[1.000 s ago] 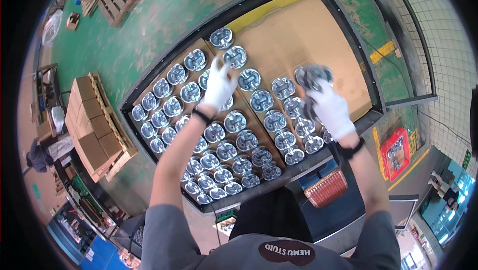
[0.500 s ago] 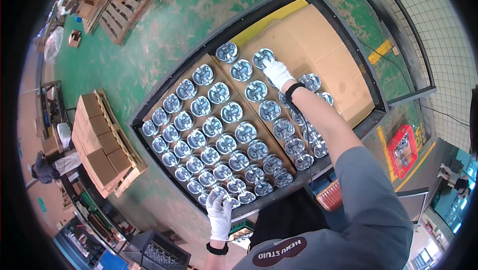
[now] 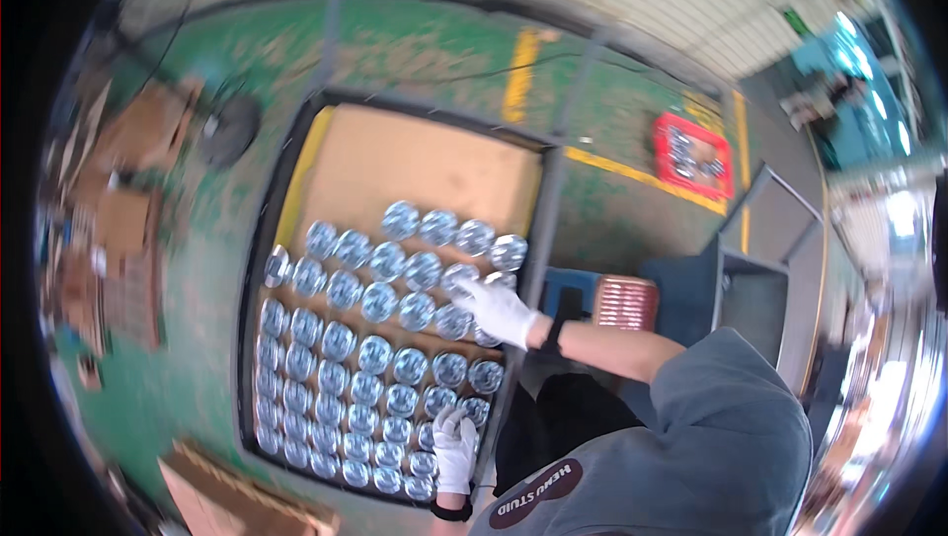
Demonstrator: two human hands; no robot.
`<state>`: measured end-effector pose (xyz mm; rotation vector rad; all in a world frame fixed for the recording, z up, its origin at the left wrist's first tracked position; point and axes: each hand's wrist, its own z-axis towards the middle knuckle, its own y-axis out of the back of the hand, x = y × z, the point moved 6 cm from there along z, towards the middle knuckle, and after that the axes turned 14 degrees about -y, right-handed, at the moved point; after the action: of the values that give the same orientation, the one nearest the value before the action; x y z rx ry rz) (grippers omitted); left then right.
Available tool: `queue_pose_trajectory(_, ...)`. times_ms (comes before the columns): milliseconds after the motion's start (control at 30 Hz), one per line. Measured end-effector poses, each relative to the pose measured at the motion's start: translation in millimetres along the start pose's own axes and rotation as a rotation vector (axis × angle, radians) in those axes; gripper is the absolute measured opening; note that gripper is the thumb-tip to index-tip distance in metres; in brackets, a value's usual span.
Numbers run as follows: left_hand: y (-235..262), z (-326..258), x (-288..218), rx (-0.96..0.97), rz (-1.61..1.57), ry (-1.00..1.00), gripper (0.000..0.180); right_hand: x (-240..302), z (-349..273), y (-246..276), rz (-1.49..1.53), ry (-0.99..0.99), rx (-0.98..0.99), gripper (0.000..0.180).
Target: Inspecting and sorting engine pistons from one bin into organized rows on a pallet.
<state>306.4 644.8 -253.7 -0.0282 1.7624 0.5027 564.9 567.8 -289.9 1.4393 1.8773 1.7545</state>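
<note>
Rows of shiny metal pistons (image 3: 374,355) stand on brown cardboard in a dark-framed cart (image 3: 244,368). Over a piston (image 3: 460,279) near the cart's right side, my right hand (image 3: 499,311), in a white glove, reaches with its fingers stretched out; they look in contact with its top, though blur softens this. My left hand (image 3: 454,449), also gloved, rests open at the near right corner with bent fingers spread over the pistons there. No piston is lifted by either hand.
Bare cardboard (image 3: 425,156) covers the cart's far part. A red crate (image 3: 694,156) with metal parts lies on the floor at far right, and a reddish-brown tray (image 3: 626,303) sits right of the cart. Cardboard boxes (image 3: 128,230) stand at left, near a round dark object (image 3: 230,129).
The view has turned, so the cart now appears more upright and further left. My right hand has left the far piston for one nearer the right edge. My left hand stays over the near pistons.
</note>
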Motion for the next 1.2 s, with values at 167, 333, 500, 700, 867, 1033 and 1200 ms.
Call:
queue_pose_trajectory(167,-64,3,-17,0.311,-0.091,-0.114,0.018,-95,-225,29,-0.044,-0.470,-0.068,0.029)
queue_pose_trajectory(333,-132,-17,-62,0.672,-0.037,-0.308,0.020,-153,-432,-11,0.026,-1.020,-0.083,0.028)
queue_pose_trajectory(500,-215,-68,-91,0.872,0.010,-0.501,0.020,-135,-600,-50,0.246,-1.286,-0.371,0.028)
queue_pose_trajectory(700,-313,-160,-134,1.132,0.350,-0.711,0.025,-96,-748,-145,0.471,-1.601,-0.701,0.028)
queue_pose_trajectory(867,-387,-220,-166,1.302,0.450,-1.044,0.027,-87,-829,-207,0.553,-1.903,-0.845,0.027)
queue_pose_trajectory(1033,-454,-246,-202,1.347,0.520,-1.172,0.027,-105,-854,-210,0.593,-1.893,-0.932,0.027)
queue_pose_trajectory(1200,-536,-265,-213,1.468,0.488,-1.213,0.027,-159,-883,-174,0.503,-1.812,-0.973,0.025)
